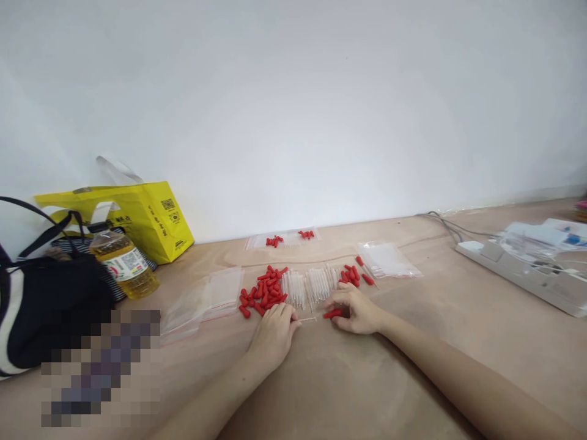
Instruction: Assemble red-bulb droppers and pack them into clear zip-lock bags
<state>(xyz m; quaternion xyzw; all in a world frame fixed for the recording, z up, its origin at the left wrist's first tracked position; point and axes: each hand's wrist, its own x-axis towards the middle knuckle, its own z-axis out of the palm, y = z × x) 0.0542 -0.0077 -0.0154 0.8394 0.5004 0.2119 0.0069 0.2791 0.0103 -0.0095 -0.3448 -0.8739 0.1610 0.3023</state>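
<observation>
My left hand [274,333] is closed on a thin clear dropper tube [308,319], whose end points right. Across from it, my right hand [360,310] pinches a red rubber bulb [332,314] between its fingers, a short gap away from the tube. A pile of red rubber bulbs [266,292] lies just beyond my left hand. In the middle are two bundles of clear tubes [293,287], side by side. Past my right hand lies a smaller group of red bulbs [351,274], with a bulb-topped dropper [367,270] near it.
Clear zip bags lie left [222,287] and right [389,259]. A filled bag [282,239] rests by the wall. Further left stand an oil bottle [126,269], a yellow bag [160,226] and a black bag [55,311]. A white power strip [518,275] with cables sits at right.
</observation>
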